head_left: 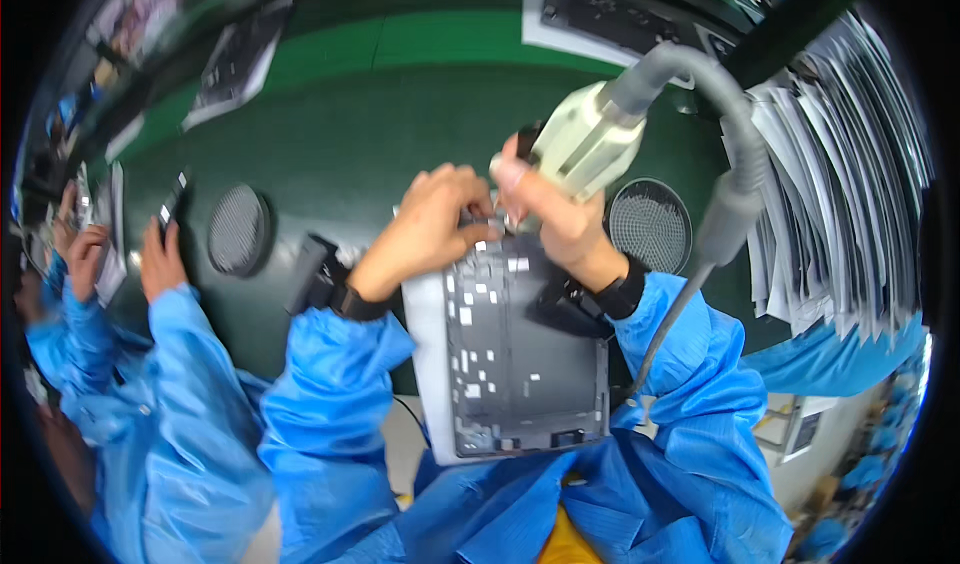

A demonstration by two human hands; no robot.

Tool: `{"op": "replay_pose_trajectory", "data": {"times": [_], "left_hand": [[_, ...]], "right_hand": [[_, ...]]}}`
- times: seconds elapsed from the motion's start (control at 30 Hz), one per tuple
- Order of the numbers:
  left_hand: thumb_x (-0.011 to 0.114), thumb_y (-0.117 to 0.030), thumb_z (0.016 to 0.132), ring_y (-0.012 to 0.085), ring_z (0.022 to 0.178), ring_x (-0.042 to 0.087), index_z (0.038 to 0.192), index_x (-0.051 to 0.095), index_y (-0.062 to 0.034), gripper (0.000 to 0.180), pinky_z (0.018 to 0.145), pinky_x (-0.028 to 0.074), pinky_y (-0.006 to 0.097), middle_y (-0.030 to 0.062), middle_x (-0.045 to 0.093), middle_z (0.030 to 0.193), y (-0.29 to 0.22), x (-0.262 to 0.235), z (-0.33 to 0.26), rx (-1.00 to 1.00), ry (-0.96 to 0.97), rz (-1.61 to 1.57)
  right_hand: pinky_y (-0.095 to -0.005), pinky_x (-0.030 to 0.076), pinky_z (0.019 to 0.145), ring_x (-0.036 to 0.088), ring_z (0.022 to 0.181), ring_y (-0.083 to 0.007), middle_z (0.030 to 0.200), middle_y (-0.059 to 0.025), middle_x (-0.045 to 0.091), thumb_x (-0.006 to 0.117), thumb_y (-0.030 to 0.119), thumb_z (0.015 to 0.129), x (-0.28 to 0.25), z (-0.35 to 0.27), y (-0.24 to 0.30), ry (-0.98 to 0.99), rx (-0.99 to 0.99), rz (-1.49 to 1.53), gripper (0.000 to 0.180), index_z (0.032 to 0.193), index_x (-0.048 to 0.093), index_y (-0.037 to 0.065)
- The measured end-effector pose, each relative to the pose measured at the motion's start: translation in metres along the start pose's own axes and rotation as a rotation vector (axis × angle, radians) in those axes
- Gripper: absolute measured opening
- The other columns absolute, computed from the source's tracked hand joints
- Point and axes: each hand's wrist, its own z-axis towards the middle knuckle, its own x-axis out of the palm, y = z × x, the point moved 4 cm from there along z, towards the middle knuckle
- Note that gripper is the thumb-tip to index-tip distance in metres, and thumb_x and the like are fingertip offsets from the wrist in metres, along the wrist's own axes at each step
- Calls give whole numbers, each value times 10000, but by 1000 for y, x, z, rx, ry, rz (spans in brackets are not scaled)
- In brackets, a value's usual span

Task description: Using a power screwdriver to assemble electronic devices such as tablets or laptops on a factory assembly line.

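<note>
A dark grey rectangular panel (525,349) with small white patches lies on a white tray (425,364) in front of me. My left hand (430,226) rests its fingertips on the panel's far edge. My right hand (550,214) grips a cream-coloured electric screwdriver (590,142), tip down at the same far edge, right beside my left fingers. A grey cable (735,179) curves from the tool's top and hangs down on the right. Both forearms wear blue sleeves and black wrist straps.
Two round mesh grilles (238,229) (650,226) sit in the green bench. A stack of grey sheets (850,174) leans at the right. Another panel (610,14) lies at the back. A co-worker's hands (160,259) in blue sleeves work at the left.
</note>
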Motion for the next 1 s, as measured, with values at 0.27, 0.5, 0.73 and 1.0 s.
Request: {"op": "replay_pose_trajectory", "data": {"times": [0.27,0.5,0.73,1.0], "left_hand": [[695,-181,746,211,822,500,929,669,-130,191,755,344,326,21,559,822,-10,13,-15,116,85,40],[716,-137,703,195,782,510,925,712,-149,223,706,384,315,12,559,816,-22,7,-14,172,69,153],[703,-88,681,211,779,516,921,719,-124,244,679,414,308,43,576,840,-24,-1,-10,232,81,294],[717,-84,654,190,722,464,893,725,-122,242,674,378,304,26,572,833,-27,9,-6,122,103,171]], "right_hand": [[-200,433,514,496,519,-57,735,-11,580,630,108,806,-38,-24,13,-111,27,103,307,1090,582,3],[-257,434,509,480,457,-113,522,-25,484,584,116,822,-111,-52,62,-350,-189,112,239,944,575,-89],[-253,426,519,495,472,-124,534,-29,507,637,130,793,-137,-47,58,-448,-174,125,176,834,607,-39],[-274,436,508,460,468,-106,504,-11,451,576,159,821,-140,-53,66,-446,-85,-31,266,914,567,-91]]}}
